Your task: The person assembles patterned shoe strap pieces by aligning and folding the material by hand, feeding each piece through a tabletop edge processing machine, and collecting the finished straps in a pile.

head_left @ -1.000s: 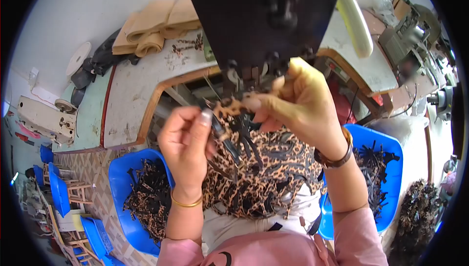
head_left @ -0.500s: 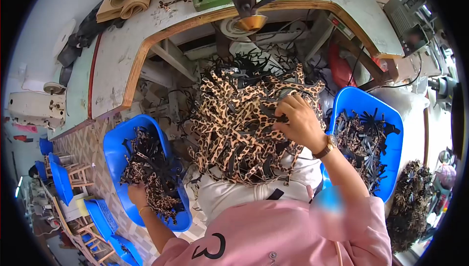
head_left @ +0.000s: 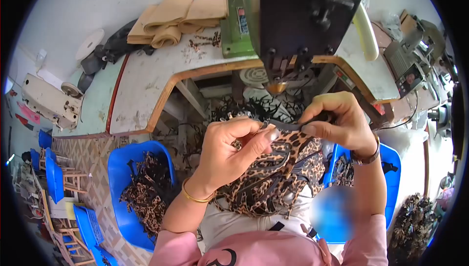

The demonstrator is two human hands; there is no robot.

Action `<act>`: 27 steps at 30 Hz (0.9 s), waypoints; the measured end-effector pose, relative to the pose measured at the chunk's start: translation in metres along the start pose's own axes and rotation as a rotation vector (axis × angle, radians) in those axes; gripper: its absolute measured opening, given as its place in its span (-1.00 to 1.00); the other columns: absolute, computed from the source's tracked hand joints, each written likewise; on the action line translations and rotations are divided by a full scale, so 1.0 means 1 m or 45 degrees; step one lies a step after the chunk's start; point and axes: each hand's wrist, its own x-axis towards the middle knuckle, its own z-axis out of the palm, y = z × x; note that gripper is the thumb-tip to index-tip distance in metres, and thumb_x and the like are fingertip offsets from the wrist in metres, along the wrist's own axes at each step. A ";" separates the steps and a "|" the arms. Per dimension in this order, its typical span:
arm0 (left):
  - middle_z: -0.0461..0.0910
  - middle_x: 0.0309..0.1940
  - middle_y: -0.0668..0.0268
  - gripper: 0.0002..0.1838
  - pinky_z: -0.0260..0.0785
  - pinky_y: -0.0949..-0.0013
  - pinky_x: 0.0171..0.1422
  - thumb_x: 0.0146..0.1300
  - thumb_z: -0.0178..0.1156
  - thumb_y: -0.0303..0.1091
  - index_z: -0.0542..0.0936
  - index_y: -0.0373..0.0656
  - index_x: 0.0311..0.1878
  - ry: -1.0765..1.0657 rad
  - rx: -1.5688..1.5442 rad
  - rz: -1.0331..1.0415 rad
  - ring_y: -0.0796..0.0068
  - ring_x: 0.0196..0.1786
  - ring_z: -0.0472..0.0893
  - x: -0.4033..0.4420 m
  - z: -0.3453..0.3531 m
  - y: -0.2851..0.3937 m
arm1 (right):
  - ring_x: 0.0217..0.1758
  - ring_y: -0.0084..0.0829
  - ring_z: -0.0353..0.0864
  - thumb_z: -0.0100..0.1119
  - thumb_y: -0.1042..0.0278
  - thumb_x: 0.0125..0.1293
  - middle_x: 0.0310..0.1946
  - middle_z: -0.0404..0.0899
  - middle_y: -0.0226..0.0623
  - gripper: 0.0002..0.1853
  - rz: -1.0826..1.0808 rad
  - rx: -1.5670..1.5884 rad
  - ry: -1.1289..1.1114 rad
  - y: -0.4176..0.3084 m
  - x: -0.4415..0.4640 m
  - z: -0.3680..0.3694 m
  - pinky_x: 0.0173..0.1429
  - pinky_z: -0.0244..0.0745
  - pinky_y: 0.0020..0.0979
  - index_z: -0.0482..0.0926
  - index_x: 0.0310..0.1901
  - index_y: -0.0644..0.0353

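A heap of leopard-print and black strap pieces point(head_left: 268, 183) lies across the lap. Above it, my left hand point(head_left: 232, 153) pinches one end of a dark strip with leopard print point(head_left: 286, 125). The strip's other end is between the thumb and fingers of my right hand point(head_left: 339, 122). Both hands are in front of and below the black machine head point(head_left: 305, 17), whose brass-coloured part point(head_left: 277, 88) points down. A blue bin point(head_left: 117, 178) at the left holds more such pieces, and another blue bin point(head_left: 391, 183) stands at the right, partly behind my right forearm.
A worktable with a wooden edge point(head_left: 163, 97) curves around the front. Folded brown sheets point(head_left: 171, 14) lie on it beside the green machine base point(head_left: 238, 36). A dark bundle of pieces point(head_left: 413, 222) stands at the far right, and blue trays point(head_left: 88, 227) at the far left.
My left hand has come up from the left bin and my right hand has lifted off the lap heap. Both now hold a strip. The view has tilted up, showing the machine head.
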 end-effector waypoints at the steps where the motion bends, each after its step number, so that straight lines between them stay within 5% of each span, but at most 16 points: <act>1: 0.56 -0.63 0.38 -0.82 0.23 0.64 -0.53 0.23 0.21 -0.39 0.62 -0.34 -0.39 0.070 -0.130 -0.051 0.74 -0.62 0.43 0.009 0.006 0.001 | -0.41 -0.69 0.50 0.31 0.55 0.06 -0.49 0.58 -0.42 -0.91 -0.027 -0.074 0.019 0.000 0.007 -0.011 -0.32 0.38 -0.63 0.59 -0.39 0.33; 6: 0.46 -0.77 0.45 -0.70 -0.01 0.64 -0.61 0.28 0.17 -0.31 0.64 -0.29 -0.51 0.189 -0.168 -0.079 0.86 -0.68 0.23 0.036 0.016 -0.005 | -0.48 -0.65 0.48 0.30 0.51 0.06 -0.54 0.54 -0.43 -0.91 -0.141 -0.156 -0.004 -0.006 0.042 -0.046 -0.37 0.40 -0.60 0.57 -0.46 0.32; 13: 0.46 -0.77 0.48 -0.68 -0.07 0.63 -0.63 0.29 0.16 -0.30 0.64 -0.30 -0.52 0.276 -0.260 -0.100 0.87 -0.70 0.19 0.041 0.029 -0.007 | -0.29 -0.63 0.53 0.45 0.48 -0.09 -0.23 0.55 -0.40 -0.48 0.020 -0.095 0.048 -0.010 0.063 -0.062 -0.23 0.50 -0.56 0.46 -0.04 0.29; 22: 0.61 -0.61 0.30 -0.74 0.28 0.68 -0.52 0.31 0.13 -0.35 0.63 -0.33 -0.43 0.417 -0.368 -0.097 0.75 -0.57 0.52 0.036 0.031 0.001 | -0.07 -0.52 0.50 0.56 0.34 -0.18 -0.09 0.56 -0.33 -0.34 -0.073 -0.697 0.009 -0.018 0.073 -0.063 -0.01 0.45 -0.47 0.47 0.02 0.28; 24: 0.59 -0.62 0.31 -0.77 0.32 0.66 -0.48 0.29 0.14 -0.39 0.61 -0.35 -0.40 0.482 -0.386 -0.047 0.68 -0.53 0.57 0.033 0.024 -0.003 | -0.57 -0.70 0.31 0.42 0.31 0.04 -0.67 0.40 -0.53 -0.71 -0.522 -0.608 -0.169 -0.013 0.078 -0.062 -0.50 0.17 -0.56 0.48 -0.58 0.22; 27: 0.59 -0.59 0.32 -0.81 0.32 0.64 -0.47 0.27 0.15 -0.41 0.60 -0.32 -0.41 0.697 -0.489 -0.111 0.64 -0.54 0.58 0.032 0.021 -0.002 | -0.57 -0.69 0.27 0.45 0.29 -0.01 -0.67 0.39 -0.53 -0.70 -0.309 -0.312 -0.185 -0.011 0.073 -0.049 -0.51 0.13 -0.53 0.47 -0.53 0.24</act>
